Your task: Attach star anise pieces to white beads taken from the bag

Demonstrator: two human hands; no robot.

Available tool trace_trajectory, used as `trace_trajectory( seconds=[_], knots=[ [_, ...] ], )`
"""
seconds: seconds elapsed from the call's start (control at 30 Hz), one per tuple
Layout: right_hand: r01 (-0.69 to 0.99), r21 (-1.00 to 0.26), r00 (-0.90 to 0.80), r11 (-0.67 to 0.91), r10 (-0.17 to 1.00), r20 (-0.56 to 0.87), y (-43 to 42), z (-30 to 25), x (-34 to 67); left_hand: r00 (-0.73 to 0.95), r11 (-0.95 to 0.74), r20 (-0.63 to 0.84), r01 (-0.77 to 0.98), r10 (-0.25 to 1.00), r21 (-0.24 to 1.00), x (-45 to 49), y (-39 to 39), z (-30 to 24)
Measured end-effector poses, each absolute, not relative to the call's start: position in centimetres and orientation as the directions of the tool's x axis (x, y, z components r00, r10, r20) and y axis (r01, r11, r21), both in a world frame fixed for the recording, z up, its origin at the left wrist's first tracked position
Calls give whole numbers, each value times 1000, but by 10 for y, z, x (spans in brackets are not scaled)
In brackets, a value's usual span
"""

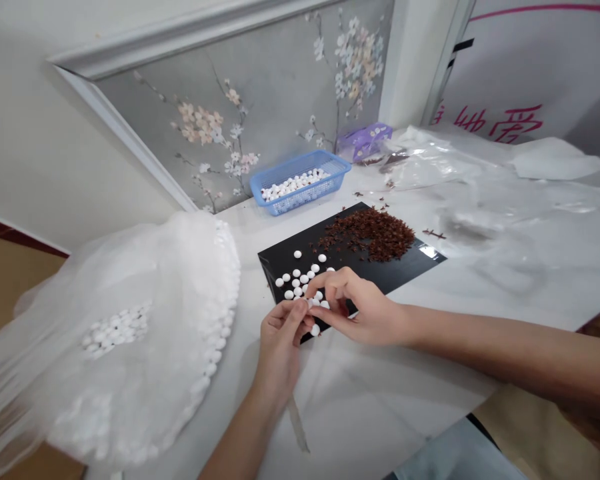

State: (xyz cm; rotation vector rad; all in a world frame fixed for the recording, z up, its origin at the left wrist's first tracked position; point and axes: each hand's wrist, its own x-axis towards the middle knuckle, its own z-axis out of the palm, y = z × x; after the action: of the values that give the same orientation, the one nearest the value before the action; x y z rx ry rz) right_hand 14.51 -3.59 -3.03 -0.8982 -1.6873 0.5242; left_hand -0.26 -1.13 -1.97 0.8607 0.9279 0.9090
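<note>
Pinching something white (311, 303), two hands (281, 335) (364, 308) overhang one mat (281, 258)

The black board (400, 275) looks smooth, with a glossy glint at its right corner. On it lie smooth white discs (297, 255) and rough, matt brown pieces (386, 235); behind it, a plastic mesh basket (330, 185); rightward, shiny, crinkled clear plastic (425, 163).

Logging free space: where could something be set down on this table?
Bare tabletop lies along the near edge, right of the pale strip; also between the white bundle and black board. Crowded: much of the board, with white discs, brown pieces, left hand and right hand.
</note>
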Motion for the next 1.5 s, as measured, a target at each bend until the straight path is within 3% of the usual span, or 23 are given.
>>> trace_trajectory(
  seconds=[0.43, 0.6, 0.83, 0.97, 1.07, 1.13, 1.2, 1.27, 1.3, 1.4, 1.5],
  knots=[
    [188, -842, -38, 506, 860, 509, -38, -23, 140, 262, 384, -315, -280, 912, 880, -3, -11, -20],
    [177, -890, -60, 421, 907, 417, -37, -21, 141, 256, 386, -320, -275, 912, 881, -4, -9, -24],
    [132, -900, -81, 415, 910, 407, -37, -21, 141, 240, 378, -318, -267, 917, 887, -4, -9, -23],
    [61, -929, -123, 365, 926, 356, -35, -13, 146, 289, 326, -263, -200, 921, 924, -5, -10, -20],
    [-44, -963, -104, 266, 957, 269, -26, -1, 162, 281, 171, -160, -13, 946, 985, -10, -8, -15],
    [74, -967, 38, 242, 969, 245, -16, 3, 179, 253, -41, -10, 196, 967, 980, -15, -5, -12],
    [410, -898, 206, 161, 943, 263, -6, 2, 198, 246, -286, 199, 396, 949, 873, -22, -1, -9],
    [753, -657, 283, -30, 916, 283, 2, -4, 216, 261, -456, 374, 536, 890, 711, -28, 4, -8],
    [833, -535, 318, -141, 913, 255, 5, -8, 223, 266, -496, 427, 587, 864, 640, -30, 7, -8],
    [887, -325, 385, -329, 915, 124, 11, -17, 233, 266, -477, 425, 696, 865, 536, -35, 14, -11],
    [881, -303, 399, -363, 915, 62, 12, -19, 233, 304, -419, 299, 762, 905, 494, -37, 19, -16]
  ],
)
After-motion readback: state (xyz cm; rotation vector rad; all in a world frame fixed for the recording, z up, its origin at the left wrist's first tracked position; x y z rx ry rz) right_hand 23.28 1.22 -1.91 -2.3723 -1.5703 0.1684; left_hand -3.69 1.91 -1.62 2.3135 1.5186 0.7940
